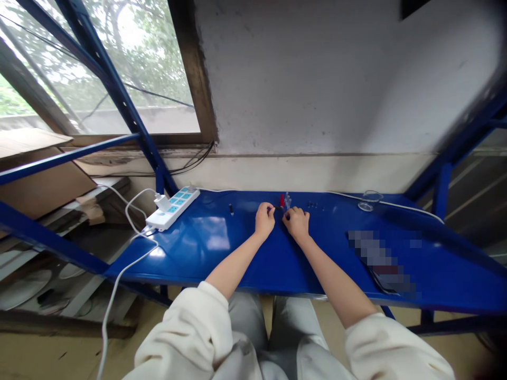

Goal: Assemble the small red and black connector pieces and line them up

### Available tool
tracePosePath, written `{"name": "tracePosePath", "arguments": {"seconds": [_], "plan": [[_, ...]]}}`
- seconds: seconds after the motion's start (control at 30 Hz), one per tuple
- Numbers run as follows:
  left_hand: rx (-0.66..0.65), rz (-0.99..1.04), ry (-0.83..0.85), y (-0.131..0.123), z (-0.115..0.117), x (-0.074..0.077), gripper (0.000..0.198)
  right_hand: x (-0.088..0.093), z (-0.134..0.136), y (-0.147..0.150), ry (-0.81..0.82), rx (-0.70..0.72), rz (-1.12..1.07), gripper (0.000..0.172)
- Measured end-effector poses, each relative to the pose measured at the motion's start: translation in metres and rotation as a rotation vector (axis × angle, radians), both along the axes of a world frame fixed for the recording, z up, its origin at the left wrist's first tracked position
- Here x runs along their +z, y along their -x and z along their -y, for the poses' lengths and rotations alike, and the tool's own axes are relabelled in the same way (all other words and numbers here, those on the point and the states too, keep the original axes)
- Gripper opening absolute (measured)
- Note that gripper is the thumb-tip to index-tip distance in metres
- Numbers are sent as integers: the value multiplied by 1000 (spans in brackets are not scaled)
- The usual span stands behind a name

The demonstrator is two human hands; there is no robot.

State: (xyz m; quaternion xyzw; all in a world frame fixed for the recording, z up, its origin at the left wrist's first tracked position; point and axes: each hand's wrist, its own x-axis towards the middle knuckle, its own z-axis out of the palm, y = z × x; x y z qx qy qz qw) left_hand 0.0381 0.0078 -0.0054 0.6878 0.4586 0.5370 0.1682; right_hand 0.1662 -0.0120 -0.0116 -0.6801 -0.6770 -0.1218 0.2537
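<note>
Both my hands rest on a glossy blue metal shelf [222,248], close together near its far middle. My left hand [264,219] is curled, its fingers pressed on something small and dark that I cannot make out. My right hand [297,221] is also curled, fingertips pinched beside the left. Just beyond the fingers stand a small red piece [281,200] and a clear piece [287,200]. A short black part [231,209] lies to the left and a row of tiny dark bits [312,204] to the right.
A white power strip [173,209] with a plugged adapter lies at the shelf's back left; its white cable [119,274] hangs off the front. A clear ring-shaped item [368,200] sits at the back right. Blue frame posts stand on both sides, and cardboard [39,184] lies at the left.
</note>
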Motion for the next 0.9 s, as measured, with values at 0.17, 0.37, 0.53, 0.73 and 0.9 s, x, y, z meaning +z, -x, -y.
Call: {"name": "tracePosePath", "arguments": {"seconds": [0.17,0.37,0.53,0.73,0.9], "plan": [[4,49,11,-3,-1,-2,5,0,0,0,-2,9,8,16],[-5,39,29,-3,-2,-1,7,0,1,0,-25,37,51,15],[-57,-9,-16,2,-1,4,17,1,2,1,-50,60,43,14],[-144,-156,-53,8,13,10,36,1,2,1,-46,64,8,14],[-211,-258,-75,8,23,17,44,2,3,1,-62,77,-33,14]]}}
